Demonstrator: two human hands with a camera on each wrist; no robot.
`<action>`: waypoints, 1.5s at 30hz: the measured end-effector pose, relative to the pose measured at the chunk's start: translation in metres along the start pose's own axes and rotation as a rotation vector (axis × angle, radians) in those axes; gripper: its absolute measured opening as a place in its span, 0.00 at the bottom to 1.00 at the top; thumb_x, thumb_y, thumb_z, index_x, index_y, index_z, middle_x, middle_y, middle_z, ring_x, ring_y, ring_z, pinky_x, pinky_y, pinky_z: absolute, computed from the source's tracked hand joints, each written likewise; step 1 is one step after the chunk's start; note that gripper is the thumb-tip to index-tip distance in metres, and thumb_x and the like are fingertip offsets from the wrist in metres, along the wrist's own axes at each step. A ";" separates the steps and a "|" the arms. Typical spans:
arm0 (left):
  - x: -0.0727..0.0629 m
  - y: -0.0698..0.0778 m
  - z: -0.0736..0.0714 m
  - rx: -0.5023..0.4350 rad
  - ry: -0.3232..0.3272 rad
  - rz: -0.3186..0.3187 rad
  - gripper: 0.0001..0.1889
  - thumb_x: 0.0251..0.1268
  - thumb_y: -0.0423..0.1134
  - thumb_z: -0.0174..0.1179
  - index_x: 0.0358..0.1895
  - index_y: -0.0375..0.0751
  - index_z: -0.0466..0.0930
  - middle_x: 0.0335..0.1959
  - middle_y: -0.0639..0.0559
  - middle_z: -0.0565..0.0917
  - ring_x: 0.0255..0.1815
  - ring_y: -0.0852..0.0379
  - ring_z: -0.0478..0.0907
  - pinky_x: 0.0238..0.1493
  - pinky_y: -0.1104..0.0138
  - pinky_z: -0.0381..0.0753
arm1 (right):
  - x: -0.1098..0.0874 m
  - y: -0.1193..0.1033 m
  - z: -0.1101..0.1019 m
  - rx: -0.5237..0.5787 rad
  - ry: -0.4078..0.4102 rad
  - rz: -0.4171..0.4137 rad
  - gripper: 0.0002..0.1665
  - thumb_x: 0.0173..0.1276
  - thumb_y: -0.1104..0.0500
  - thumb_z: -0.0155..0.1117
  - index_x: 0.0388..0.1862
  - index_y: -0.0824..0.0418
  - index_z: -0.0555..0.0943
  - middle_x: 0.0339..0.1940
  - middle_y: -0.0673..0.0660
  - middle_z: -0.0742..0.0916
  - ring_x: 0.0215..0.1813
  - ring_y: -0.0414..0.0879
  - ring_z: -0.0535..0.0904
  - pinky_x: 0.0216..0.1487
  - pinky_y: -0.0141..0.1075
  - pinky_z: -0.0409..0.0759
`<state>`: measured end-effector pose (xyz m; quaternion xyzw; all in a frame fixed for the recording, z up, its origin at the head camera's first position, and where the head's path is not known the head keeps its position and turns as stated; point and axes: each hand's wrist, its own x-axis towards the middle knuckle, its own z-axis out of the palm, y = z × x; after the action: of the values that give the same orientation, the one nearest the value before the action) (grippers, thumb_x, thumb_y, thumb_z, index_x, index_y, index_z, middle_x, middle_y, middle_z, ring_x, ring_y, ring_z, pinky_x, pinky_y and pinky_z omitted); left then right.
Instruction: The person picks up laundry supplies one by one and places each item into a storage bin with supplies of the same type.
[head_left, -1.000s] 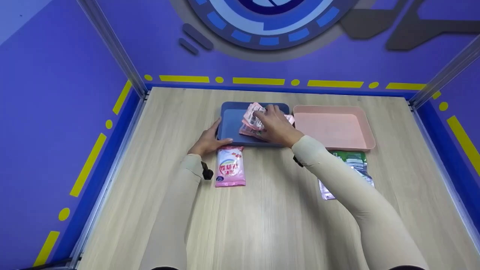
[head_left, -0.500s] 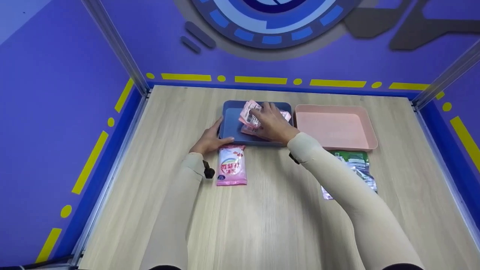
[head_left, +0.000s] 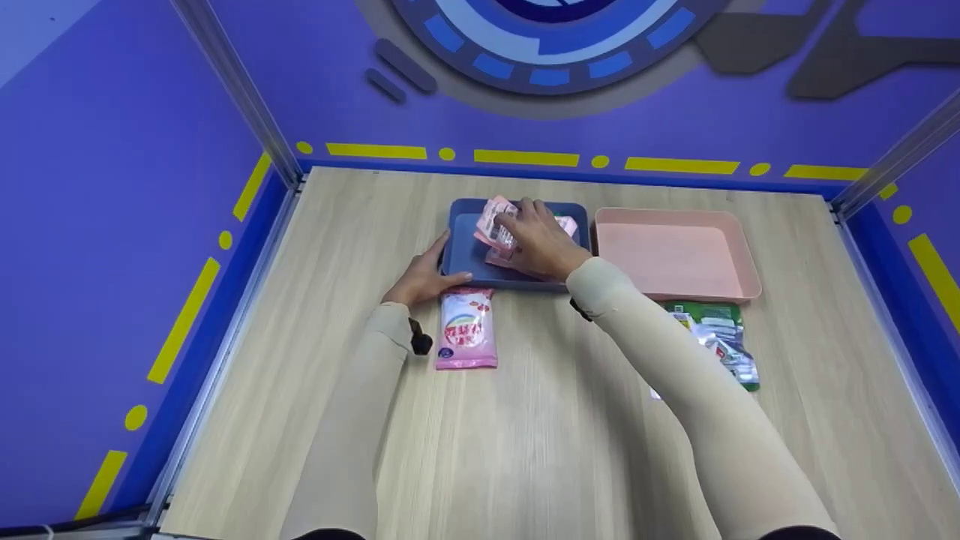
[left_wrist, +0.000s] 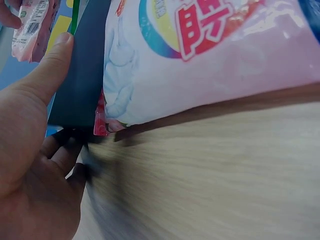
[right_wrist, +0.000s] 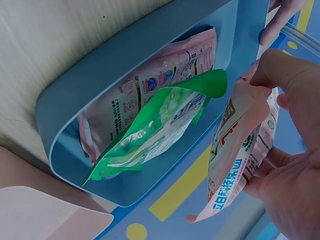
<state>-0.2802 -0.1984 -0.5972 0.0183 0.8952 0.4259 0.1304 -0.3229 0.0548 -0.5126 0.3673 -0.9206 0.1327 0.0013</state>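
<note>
My left hand grips the near left corner of the blue tray, thumb over the front wall and fingers along the left side. Above this tray my right hand pinches a pink packet between thumb and fingers, tilted, its barcode side facing left. Inside the tray, the right wrist view shows another pink packet lying flat and a green and white packet leaning across it. A pink and white packet with red lettering lies on the table, its top end right at the tray's front wall.
To the right of the blue tray stands a pink tray with bare bottom. In front of it lie green and silvery packets, partly covered by my right forearm. Purple-blue walls border the wooden table at the back and sides.
My right hand has shifted slightly left over the blue tray with the pink packet. My left hand keeps its grip on the corner. The whole head view has drifted a little.
</note>
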 end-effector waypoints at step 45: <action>0.001 0.000 0.001 -0.042 0.009 -0.021 0.56 0.64 0.55 0.71 0.86 0.56 0.39 0.84 0.44 0.51 0.83 0.45 0.49 0.81 0.53 0.52 | 0.027 -0.014 0.032 -0.121 -0.108 0.026 0.32 0.65 0.56 0.77 0.68 0.54 0.79 0.59 0.67 0.78 0.58 0.60 0.72 0.69 0.52 0.74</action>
<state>-0.2809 -0.1972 -0.5984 0.0042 0.8867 0.4433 0.1314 -0.3302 0.0195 -0.5377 0.3612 -0.9303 0.0566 -0.0276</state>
